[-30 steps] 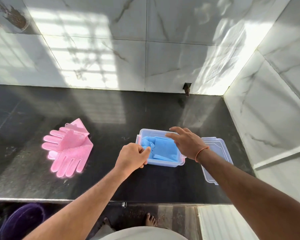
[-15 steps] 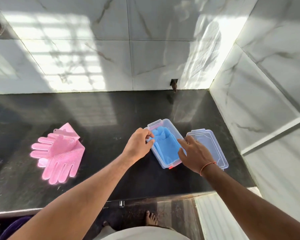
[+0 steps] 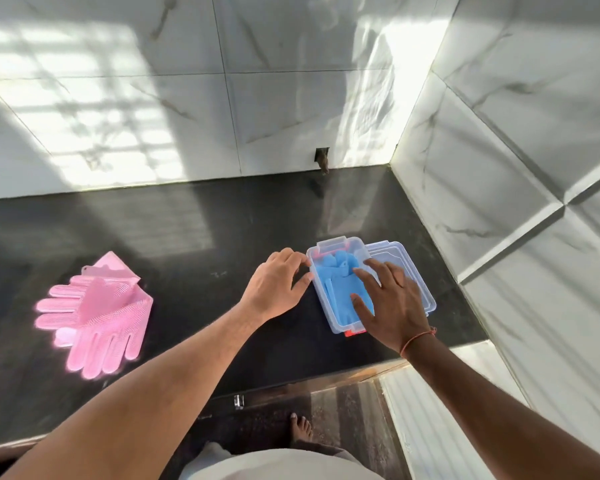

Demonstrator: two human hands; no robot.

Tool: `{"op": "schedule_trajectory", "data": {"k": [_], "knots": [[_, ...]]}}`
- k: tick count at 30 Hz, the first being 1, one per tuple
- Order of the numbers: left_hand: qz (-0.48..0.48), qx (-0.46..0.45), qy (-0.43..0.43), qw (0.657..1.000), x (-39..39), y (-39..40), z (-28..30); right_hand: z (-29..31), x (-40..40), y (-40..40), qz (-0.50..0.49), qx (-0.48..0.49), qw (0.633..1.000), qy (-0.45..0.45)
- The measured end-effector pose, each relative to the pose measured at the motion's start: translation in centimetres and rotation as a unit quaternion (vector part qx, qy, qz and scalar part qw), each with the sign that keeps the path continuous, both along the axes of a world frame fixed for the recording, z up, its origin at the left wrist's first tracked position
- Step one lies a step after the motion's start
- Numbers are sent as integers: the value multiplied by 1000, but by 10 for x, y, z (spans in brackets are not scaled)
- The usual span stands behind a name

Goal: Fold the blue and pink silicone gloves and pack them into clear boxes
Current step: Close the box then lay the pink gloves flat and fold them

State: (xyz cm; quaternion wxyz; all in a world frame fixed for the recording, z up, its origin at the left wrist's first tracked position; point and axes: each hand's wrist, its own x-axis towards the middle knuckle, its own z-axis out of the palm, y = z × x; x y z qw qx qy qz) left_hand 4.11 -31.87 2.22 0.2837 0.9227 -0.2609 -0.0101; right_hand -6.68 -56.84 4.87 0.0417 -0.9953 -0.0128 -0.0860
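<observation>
A clear box (image 3: 321, 299) stands lengthwise on the black counter, right of centre, with the folded blue gloves (image 3: 340, 285) inside. My left hand (image 3: 278, 282) grips the box's left wall near its far corner. Fingers spread, my right hand (image 3: 390, 303) lies flat over the box, its fingertips pressing on the blue gloves. The clear lid (image 3: 399, 256) lies against the box's right side, partly hidden under my right hand. The pink gloves (image 3: 97, 313) lie stacked and unfolded at the left of the counter, fingers towards me.
White marble walls close off the black counter (image 3: 205, 237) at the back and right, meeting in a corner (image 3: 392, 164). The counter's front edge (image 3: 291, 382) runs below my arms. A bare foot (image 3: 302, 427) shows on the floor.
The box has been turned from crosswise to lengthwise and shifted right against the lid. My right hand moved from the box's rim onto the blue gloves.
</observation>
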Motion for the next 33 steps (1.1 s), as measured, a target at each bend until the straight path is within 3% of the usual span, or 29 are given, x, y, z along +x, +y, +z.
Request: {"op": "schedule_trajectory", "data": {"k": [7,18,23,30,33], "knots": [[18,119,-75,990,-1,125,-2,1,43,128,144,20,989,-13],[105,266,74,955,-58,384,-16,-36,61,363,320,-2,935,151],[132,213,133,959,-74,432,-32,-54,63,425,320,-12,928,192],[124,172,111,971,-66,433,-39,-57,63,449,254,10,945,208],[146,86,132,977,-56,432,-41,-51,71,450,233,50,950,203]]}}
